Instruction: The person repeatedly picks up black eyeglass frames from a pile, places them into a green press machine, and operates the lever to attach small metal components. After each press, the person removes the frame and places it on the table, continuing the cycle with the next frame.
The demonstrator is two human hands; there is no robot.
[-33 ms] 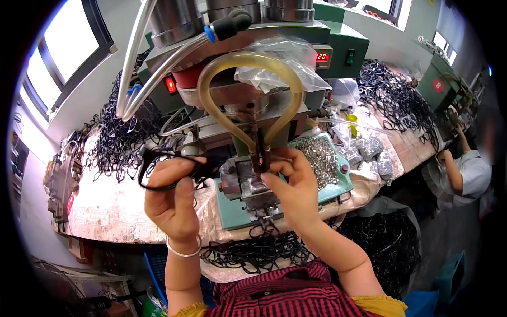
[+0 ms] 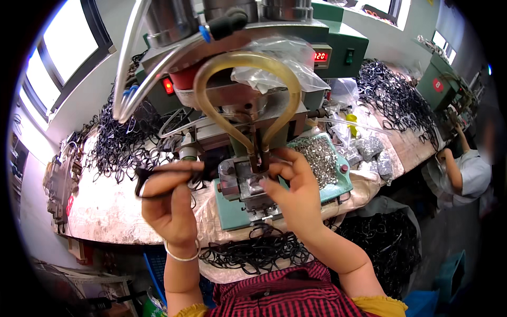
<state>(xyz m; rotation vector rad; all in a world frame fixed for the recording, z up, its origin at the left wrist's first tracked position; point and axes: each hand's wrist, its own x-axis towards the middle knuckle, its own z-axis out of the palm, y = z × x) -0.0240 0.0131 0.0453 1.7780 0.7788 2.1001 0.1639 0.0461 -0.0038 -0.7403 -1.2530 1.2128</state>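
Observation:
Pinched in my left hand (image 2: pixel 170 208) is a black eyeglass frame (image 2: pixel 150 173), smeared by motion, left of the press fixture. My right hand (image 2: pixel 296 193) is at the steel fixture (image 2: pixel 240 179) on its green base (image 2: pixel 229 214). Its thumb and bent fingers close in beside the narrow tool tip (image 2: pixel 257 161). Any small piece between those fingertips is hidden. Above them a yellowish hose (image 2: pixel 200 84) loops down to the tool. On the right, a green tray (image 2: pixel 346 185) holds a heap of small metal parts (image 2: pixel 317 161).
Black eyeglass frames lie piled at the back left (image 2: pixel 124 137), at the back right (image 2: pixel 396 100) and along the table's front edge (image 2: pixel 253 251). Bags of small parts (image 2: pixel 369 148) rest right of the tray. Another person (image 2: pixel 459 174) works at a machine far right.
My left hand has shifted slightly left and the eyeglass frame in it has turned, now looking flatter and blurred. My right hand stays at the fixture with only a slight finger shift.

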